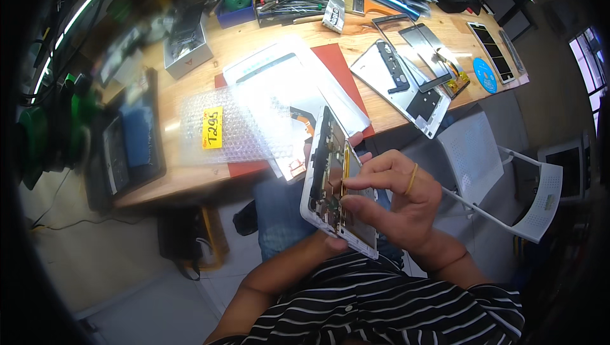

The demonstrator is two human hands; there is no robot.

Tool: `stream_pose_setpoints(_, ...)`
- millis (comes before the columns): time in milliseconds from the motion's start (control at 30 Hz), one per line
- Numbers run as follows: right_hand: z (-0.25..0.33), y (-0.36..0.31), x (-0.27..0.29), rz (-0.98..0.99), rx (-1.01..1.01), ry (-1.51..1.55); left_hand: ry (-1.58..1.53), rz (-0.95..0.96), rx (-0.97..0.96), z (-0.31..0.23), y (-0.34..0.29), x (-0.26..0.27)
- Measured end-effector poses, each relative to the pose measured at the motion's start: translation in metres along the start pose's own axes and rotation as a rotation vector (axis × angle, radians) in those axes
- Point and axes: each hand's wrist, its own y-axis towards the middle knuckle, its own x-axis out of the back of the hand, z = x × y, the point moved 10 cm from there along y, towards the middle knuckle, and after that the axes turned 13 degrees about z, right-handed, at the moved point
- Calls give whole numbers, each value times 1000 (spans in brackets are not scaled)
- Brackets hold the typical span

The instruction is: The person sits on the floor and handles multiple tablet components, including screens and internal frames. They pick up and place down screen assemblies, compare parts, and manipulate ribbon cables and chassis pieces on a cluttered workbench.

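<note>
An opened white-framed tablet stands tilted above my lap, its inner boards and battery exposed. My left hand grips it from behind; some fingertips show past the far edge, and the rest are hidden. Across the inside my right hand, with a ring on one finger, has its thumb and forefinger drawn close at a thin gold-coloured strip running along the tablet's middle. On the table beyond lies bubble wrap bearing a yellow label.
White sheets overlie a red-brown mat. A tablet shell and loose panels lie to the right, near a blue disc. Tools crowd the back. A white box stands left; a white chair is at the right.
</note>
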Motion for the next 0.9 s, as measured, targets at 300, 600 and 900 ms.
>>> stream_pose_setpoints(300, 2, -9, 10, -29, 16, -87, 142, 221, 17, 15, -3, -8)
stream_pose_setpoints(600, 7, -16, 16, -54, 95, -124, 73, 29, 124, -4, 17, -3)
stream_pose_setpoints(900, 11, -18, 16, -47, 158, -158, 188, 145, -35, -1, 17, -11)
